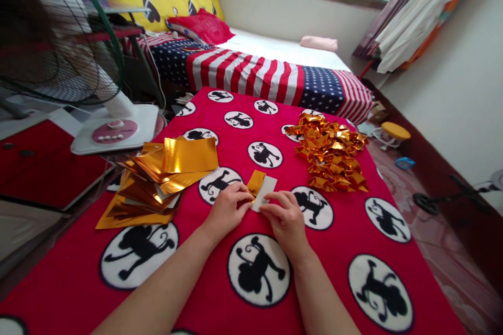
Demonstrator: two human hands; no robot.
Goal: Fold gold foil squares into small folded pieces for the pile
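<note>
Between my hands, low over the red cloth, is a partly folded sheet of gold foil paper (257,182). Its left part shows shiny gold, while a pale grey-white strip slants along its right part. My left hand (231,203) pinches the paper's left edge between thumb and fingers. On the other side, the fingers of my right hand (285,214) are closed on the edge of the pale strip. A loose stack of flat gold foil sheets (188,156) lies to the left of my left hand. Folded gold foil pieces (334,152) form a heap at the right, beyond my right hand.
The red cloth (243,157) with monkey circles covers the table. A white fan (118,128) with a green-rimmed guard stands close at the left. A bed (271,47) lies beyond the far edge. On the floor at right is a yellow-topped stool (395,131).
</note>
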